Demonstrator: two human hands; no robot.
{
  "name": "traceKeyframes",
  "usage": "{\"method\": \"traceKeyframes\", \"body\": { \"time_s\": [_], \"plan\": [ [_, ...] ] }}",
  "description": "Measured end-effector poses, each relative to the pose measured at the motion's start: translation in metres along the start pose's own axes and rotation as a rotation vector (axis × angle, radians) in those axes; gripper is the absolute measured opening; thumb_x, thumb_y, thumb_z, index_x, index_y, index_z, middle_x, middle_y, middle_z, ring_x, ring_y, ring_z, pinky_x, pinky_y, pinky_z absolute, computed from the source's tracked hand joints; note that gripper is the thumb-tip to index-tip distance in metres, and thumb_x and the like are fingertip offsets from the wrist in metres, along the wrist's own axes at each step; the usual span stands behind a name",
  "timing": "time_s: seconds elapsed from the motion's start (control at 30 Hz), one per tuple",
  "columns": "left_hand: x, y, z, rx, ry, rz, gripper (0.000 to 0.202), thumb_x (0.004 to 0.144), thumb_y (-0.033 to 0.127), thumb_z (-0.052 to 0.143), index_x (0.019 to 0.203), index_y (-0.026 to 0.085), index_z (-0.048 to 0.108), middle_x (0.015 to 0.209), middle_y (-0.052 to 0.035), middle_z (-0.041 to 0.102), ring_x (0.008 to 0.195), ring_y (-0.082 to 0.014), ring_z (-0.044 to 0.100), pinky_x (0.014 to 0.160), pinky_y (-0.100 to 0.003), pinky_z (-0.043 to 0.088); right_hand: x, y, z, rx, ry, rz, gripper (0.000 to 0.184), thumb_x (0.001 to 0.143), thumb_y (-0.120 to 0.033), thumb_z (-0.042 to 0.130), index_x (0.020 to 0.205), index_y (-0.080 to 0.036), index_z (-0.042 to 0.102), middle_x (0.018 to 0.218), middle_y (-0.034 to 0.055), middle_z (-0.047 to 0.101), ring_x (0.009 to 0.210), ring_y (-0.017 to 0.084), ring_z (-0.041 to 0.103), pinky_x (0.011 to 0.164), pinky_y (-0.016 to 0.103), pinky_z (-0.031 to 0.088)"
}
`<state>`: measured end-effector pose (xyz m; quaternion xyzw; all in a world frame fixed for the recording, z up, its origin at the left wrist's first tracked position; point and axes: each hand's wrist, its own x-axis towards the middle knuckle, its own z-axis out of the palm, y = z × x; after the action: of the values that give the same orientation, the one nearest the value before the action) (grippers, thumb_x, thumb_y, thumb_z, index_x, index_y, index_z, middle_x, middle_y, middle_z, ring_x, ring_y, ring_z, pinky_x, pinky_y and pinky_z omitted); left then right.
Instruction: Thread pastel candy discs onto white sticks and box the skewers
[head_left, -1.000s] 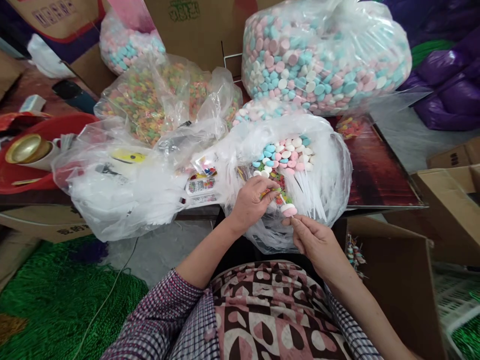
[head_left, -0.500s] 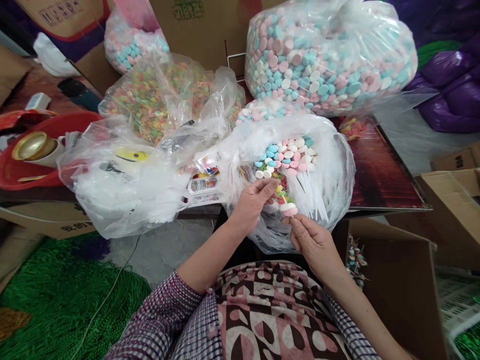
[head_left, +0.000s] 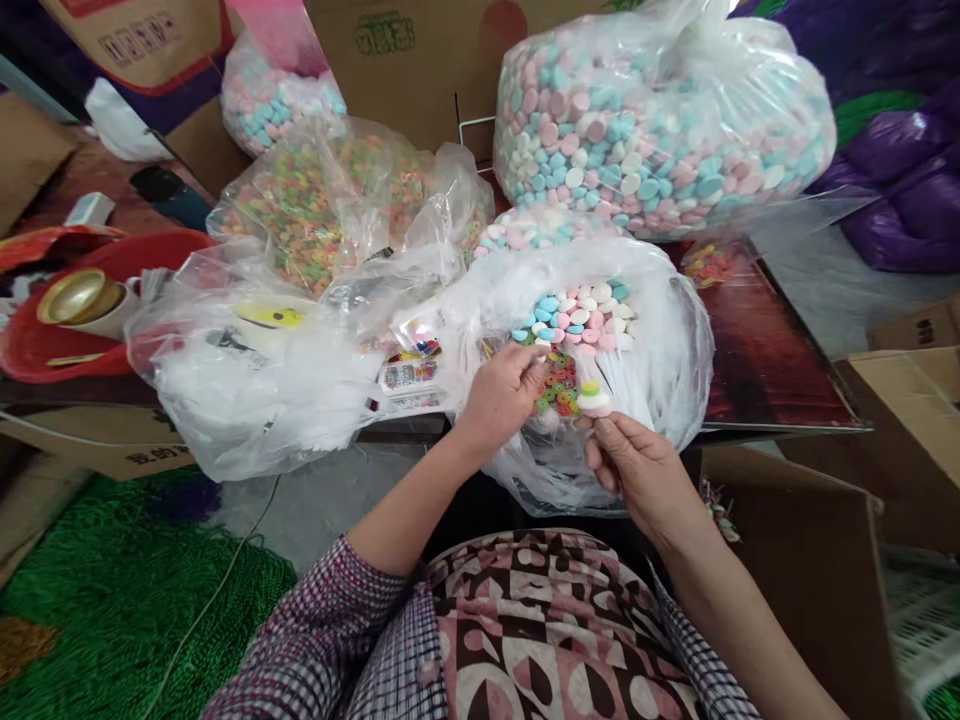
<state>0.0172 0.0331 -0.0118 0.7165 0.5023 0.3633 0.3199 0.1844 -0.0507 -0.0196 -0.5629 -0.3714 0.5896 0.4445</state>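
My right hand (head_left: 637, 460) pinches the lower end of a candy skewer (head_left: 594, 398). A pink-and-white candy sits low on it, with yellow and green ring candies above. My left hand (head_left: 499, 395) is closed, thumb and fingertips together, over the left side of an open plastic bag (head_left: 694, 335). What it pinches, if anything, is too small to make out. In that bag lie pink, blue and white candies (head_left: 592, 318), small colored ring candies (head_left: 556, 380) and white sticks (head_left: 619, 375), partly behind the skewer.
Large clear bags of pastel candies (head_left: 660, 150) and ring candies (head_left: 300, 210) stand behind. To the left are a crumpled plastic bag (head_left: 247, 400) and a red basin (head_left: 30, 350) holding a gold bowl. An open cardboard box (head_left: 810, 570) stands at lower right.
My left hand has come off the skewer and moved slightly up and left, toward the pastel candies. My right hand, still holding the skewer, has shifted a little right; the skewer now points more upward.
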Motion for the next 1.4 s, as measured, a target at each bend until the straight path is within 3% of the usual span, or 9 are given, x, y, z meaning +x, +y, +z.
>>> {"method": "traceKeyframes", "body": {
  "time_s": [0.1, 0.2, 0.37, 0.47, 0.67, 0.9, 1.0, 1.2, 1.4],
  "plan": [
    [0.02, -0.013, -0.006, 0.402, -0.036, 0.019, 0.024, 0.093, 0.016, 0.051, 0.108, 0.016, 0.071, 0.106, -0.0109, 0.067, 0.105, -0.0245, 0.062, 0.092, -0.035, 0.048, 0.017, -0.013, 0.002, -0.032, 0.062, -0.044, 0.036, 0.079, -0.055, 0.067, 0.079, -0.019, 0.062, 0.061, -0.0038, 0.053, 0.041, 0.006, 0.029, 0.042, 0.024, 0.017],
    [0.03, -0.026, -0.004, 0.611, -0.144, -0.004, 0.022, 0.093, 0.016, 0.051, 0.102, 0.016, 0.071, 0.105, -0.0124, 0.066, 0.102, -0.0272, 0.063, 0.089, -0.037, 0.048, 0.042, -0.025, 0.011, -0.297, 0.121, -0.168, 0.031, 0.082, -0.048, 0.061, 0.069, -0.02, 0.058, 0.06, -0.003, 0.051, 0.047, 0.009, 0.035, 0.048, 0.025, 0.026],
    [0.026, -0.036, -0.003, 0.556, -0.094, 0.013, 0.012, 0.091, 0.02, 0.057, 0.092, 0.016, 0.069, 0.104, -0.0116, 0.067, 0.1, -0.0261, 0.063, 0.086, -0.035, 0.048, 0.088, -0.03, 0.034, -0.944, 0.217, -0.326, 0.013, 0.083, -0.028, 0.057, 0.077, -0.019, 0.064, 0.071, 0.0035, 0.062, 0.068, 0.018, 0.052, 0.063, 0.029, 0.034],
    [0.022, -0.036, -0.008, 0.387, -0.035, -0.028, 0.006, 0.088, 0.021, 0.062, 0.087, 0.017, 0.067, 0.093, -0.007, 0.069, 0.09, -0.0222, 0.064, 0.08, -0.032, 0.047, 0.104, -0.025, 0.041, -1.067, 0.224, -0.332, 0.012, 0.082, -0.027, 0.058, 0.074, -0.019, 0.061, 0.077, 0.0069, 0.066, 0.072, 0.02, 0.054, 0.064, 0.03, 0.034],
    [0.013, -0.03, -0.01, -0.033, 0.094, -0.167, 0.015, 0.086, 0.023, 0.061, 0.099, 0.018, 0.065, 0.075, 0.0006, 0.067, 0.069, -0.0147, 0.062, 0.067, -0.026, 0.045, 0.092, -0.024, 0.037, -0.74, 0.263, -0.361, 0.023, 0.081, -0.04, 0.061, 0.069, -0.021, 0.056, 0.064, -0.0007, 0.058, 0.062, 0.016, 0.05, 0.062, 0.028, 0.036],
    [-0.003, -0.02, 0.01, -0.327, 0.096, -0.14, 0.022, 0.092, 0.031, 0.057, 0.106, 0.02, 0.069, 0.104, -0.0053, 0.075, 0.099, -0.0191, 0.068, 0.089, -0.031, 0.049, 0.063, -0.023, 0.039, -0.663, 0.296, -0.444, 0.023, 0.08, -0.04, 0.06, 0.069, -0.022, 0.052, 0.065, -0.0012, 0.057, 0.061, 0.015, 0.049, 0.063, 0.029, 0.038],
    [-0.006, -0.018, 0.015, -0.542, 0.038, -0.222, 0.027, 0.089, 0.038, 0.062, 0.107, 0.02, 0.069, 0.105, -0.0056, 0.075, 0.098, -0.0191, 0.067, 0.086, -0.03, 0.05, 0.059, -0.019, 0.036, -0.59, 0.235, -0.432, 0.017, 0.078, -0.035, 0.06, 0.07, -0.022, 0.053, 0.068, -0.0008, 0.058, 0.064, 0.016, 0.05, 0.062, 0.028, 0.038],
    [-0.007, -0.007, 0.016, -0.839, 0.035, -0.385, 0.032, 0.071, 0.039, 0.078, 0.09, 0.016, 0.068, 0.074, 0.0003, 0.068, 0.068, -0.011, 0.06, 0.061, -0.022, 0.043, 0.052, -0.017, 0.032, -0.155, 0.129, -0.304, 0.019, 0.078, -0.038, 0.064, 0.086, -0.021, 0.062, 0.066, -0.0039, 0.054, 0.056, 0.012, 0.045, 0.053, 0.025, 0.037],
    [-0.011, 0.0, 0.014, -0.853, -0.03, -0.389, 0.029, 0.074, 0.035, 0.075, 0.095, 0.017, 0.068, 0.073, 0.0016, 0.066, 0.066, -0.0101, 0.058, 0.06, -0.023, 0.043, 0.047, -0.022, 0.029, 0.101, 0.046, -0.143, 0.031, 0.07, -0.044, 0.074, 0.083, -0.019, 0.062, 0.056, -0.0083, 0.044, 0.043, 0.006, 0.028, 0.041, 0.022, 0.018]
  ]
}}
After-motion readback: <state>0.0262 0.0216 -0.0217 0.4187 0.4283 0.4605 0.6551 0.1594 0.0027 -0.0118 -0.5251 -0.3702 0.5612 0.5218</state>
